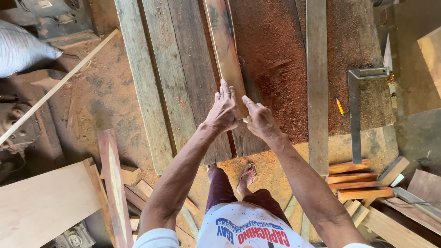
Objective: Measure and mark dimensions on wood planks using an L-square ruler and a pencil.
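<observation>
Containers: a grey-white sack (20,48) lies at the upper left, bulging full; its contents cannot be told.
Held item: a narrow reddish wooden board (226,50), lying on the grey planks of the workbench (179,78).
Board position: centre of the bench, between the wide grey planks on the left and a spread of red sawdust (275,69) on the right.
Board long axis: runs away from the person, near end at the hands, far end at the top edge of the view, leaning slightly to the left as it recedes.
Board attitude: seems tipped a little onto its edge; how far cannot be told.
Left hand (223,110): fingers extended and close together, laid flat on the near end of the board, pressing rather than grasping.
Right hand (260,120): fingers loosely curled, forefinger stretched forward, touching the near right corner of the board; no closed grasp visible.
Bench, right side: a metal square (356,110) lies flat, a yellow pencil (340,106) just beside it.
Floor, right: short reddish offcuts (351,180) in a stack.
Floor, left: a pale sheet of plywood (41,202) and a long thin lath (55,87), well apart from the hands.
</observation>
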